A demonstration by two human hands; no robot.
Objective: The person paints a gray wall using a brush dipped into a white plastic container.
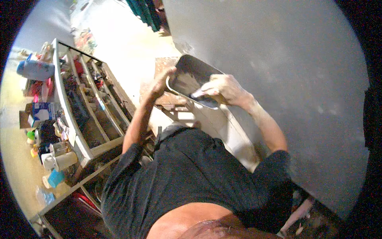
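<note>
A dark rectangular container with rounded corners and a pale rim [182, 93] is tilted in front of my body. My left hand [162, 82] grips its left end, with the thumb at the rim. Inside its right part, my right hand [222, 89] pinches a small whitish thing [197, 94], blurred, perhaps a cloth or a brush. Some pale material [209, 103] shows at the container's near right corner; what it is I cannot tell. The fingers of my left hand behind the container are hidden.
At the left stands a shelf rack [86, 155] with slatted compartments full of mixed items. A blue and white box [43, 112], a white cup [49, 161] and a blue container [55, 178] are beside it. A grey wall or panel [298, 89] fills the right. A brown stool or small table [162, 64] lies beyond the container.
</note>
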